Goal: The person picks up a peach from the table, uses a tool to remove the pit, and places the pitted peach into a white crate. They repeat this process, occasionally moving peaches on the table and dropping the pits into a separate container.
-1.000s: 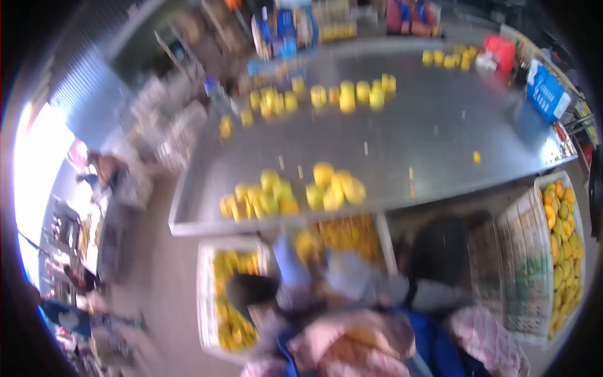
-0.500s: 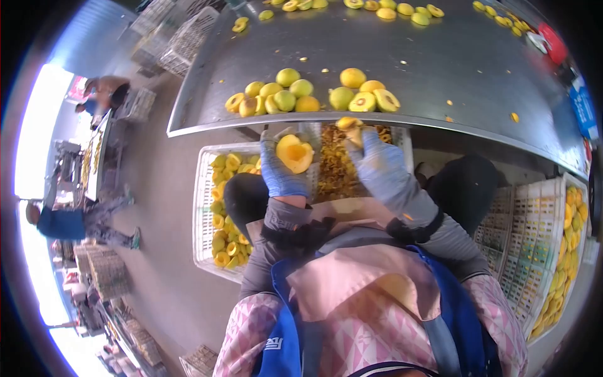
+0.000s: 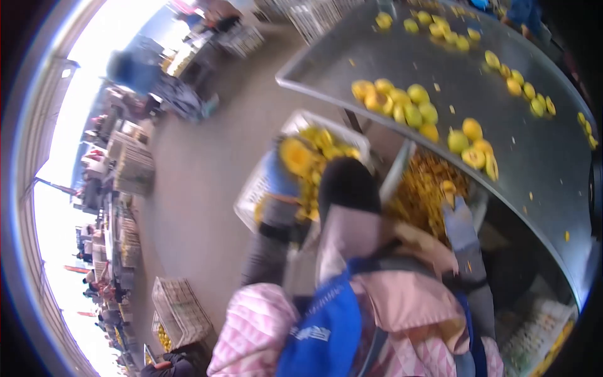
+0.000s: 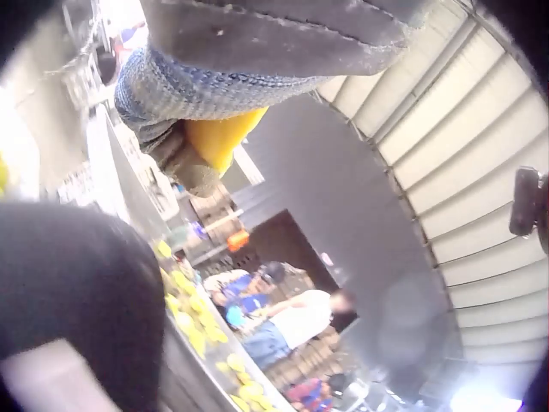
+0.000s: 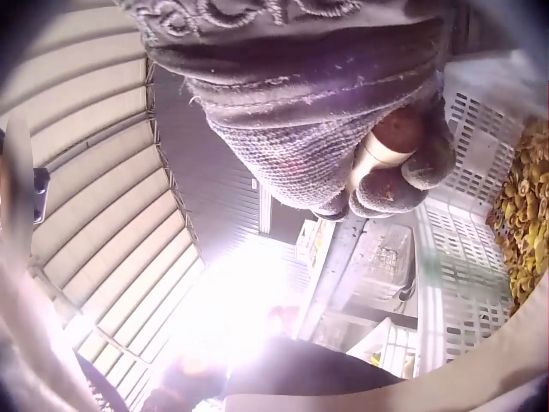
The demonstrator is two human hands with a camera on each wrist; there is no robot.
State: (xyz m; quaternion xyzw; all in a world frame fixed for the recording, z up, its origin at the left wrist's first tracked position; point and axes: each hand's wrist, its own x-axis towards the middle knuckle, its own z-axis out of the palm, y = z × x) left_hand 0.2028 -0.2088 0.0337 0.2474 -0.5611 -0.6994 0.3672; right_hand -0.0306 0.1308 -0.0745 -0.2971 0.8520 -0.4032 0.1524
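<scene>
In the head view my gloved left hand point(image 3: 279, 174) holds a yellow peach half point(image 3: 296, 156) over the white crate point(image 3: 250, 200) of cut yellow fruit on the left. The left wrist view shows the fruit point(image 4: 221, 136) between the fingers and palm of the blue knit glove. My right hand point(image 3: 460, 225), also gloved, is over a bin of brown-yellow scraps point(image 3: 422, 188). Its fingers curl round a short cylindrical handle point(image 5: 371, 160) with a reddish-brown end. At the tool's far end in the head view is a small yellow piece point(image 3: 448, 186).
A metal table point(image 3: 352, 78) bears a near pile of peaches point(image 3: 402, 107), a smaller group point(image 3: 472, 144) and rows farther back. My knee point(image 3: 347, 182) stands between crate and scrap bin. Another crate point(image 3: 543, 336) is at lower right; stacked crates point(image 3: 181, 308) stand lower left.
The head view has turned left. My left hand has carried the peach half from near the table edge to over the left crate. My right hand has stayed by the scrap bin with the tool.
</scene>
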